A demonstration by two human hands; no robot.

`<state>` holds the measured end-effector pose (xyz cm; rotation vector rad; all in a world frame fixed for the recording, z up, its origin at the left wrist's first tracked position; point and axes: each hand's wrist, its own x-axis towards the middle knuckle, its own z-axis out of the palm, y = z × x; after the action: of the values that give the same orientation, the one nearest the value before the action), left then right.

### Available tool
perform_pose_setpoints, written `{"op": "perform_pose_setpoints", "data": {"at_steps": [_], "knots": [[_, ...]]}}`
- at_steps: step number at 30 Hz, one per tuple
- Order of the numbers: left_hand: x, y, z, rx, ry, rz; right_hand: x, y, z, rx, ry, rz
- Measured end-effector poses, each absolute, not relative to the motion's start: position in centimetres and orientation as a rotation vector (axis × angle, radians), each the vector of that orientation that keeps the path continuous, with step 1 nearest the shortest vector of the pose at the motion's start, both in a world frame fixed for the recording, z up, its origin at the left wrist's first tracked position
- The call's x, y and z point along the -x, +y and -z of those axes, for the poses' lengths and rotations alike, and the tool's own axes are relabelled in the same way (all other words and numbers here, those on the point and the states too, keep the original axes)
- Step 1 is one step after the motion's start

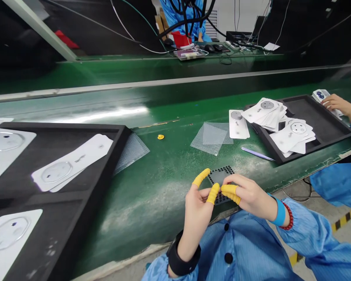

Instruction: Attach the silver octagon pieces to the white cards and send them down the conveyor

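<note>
My left hand (196, 207) and my right hand (250, 195) meet over the bench near its front edge, yellow finger cots on several fingertips. On the left, the thumb is pressed towards a bent finger while another finger points up and away. My right fingers are pinched together against the left ones; whatever lies between the fingertips is too small or hidden to make out. Under both hands is a sheet with rows of small black round dots (228, 170), its middle part bare grey and partly covered by my fingers.
A black tray (103, 195) with white socket-shaped cards (73, 162) stands left. Another black tray (324, 113) with card stacks (294, 134) is right, beside a co-worker's hand (343, 107). Tweezers (257, 154), clear plastic sheets (212, 136) and a yellow finger cot (160, 137) lie between.
</note>
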<state>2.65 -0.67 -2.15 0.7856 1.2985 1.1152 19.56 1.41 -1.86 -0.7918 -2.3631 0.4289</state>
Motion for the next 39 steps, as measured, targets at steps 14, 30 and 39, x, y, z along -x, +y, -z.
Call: {"op": "perform_pose_setpoints", "data": {"at_steps": [14,30,39], "knots": [[-2.2,0.0,2.8,-0.375,1.322,-1.082,-18.9,2.1,2.5,0.611,-2.504,0.081],[0.0,1.7,3.3,-0.933,1.600,-0.664,-19.6,3.1,5.4,0.647,-2.673,-0.146],[-9.1,16.6,-0.9,-1.692,1.786,-0.629,-21.3,3.3,5.5,0.829,-2.265,-0.726]]}}
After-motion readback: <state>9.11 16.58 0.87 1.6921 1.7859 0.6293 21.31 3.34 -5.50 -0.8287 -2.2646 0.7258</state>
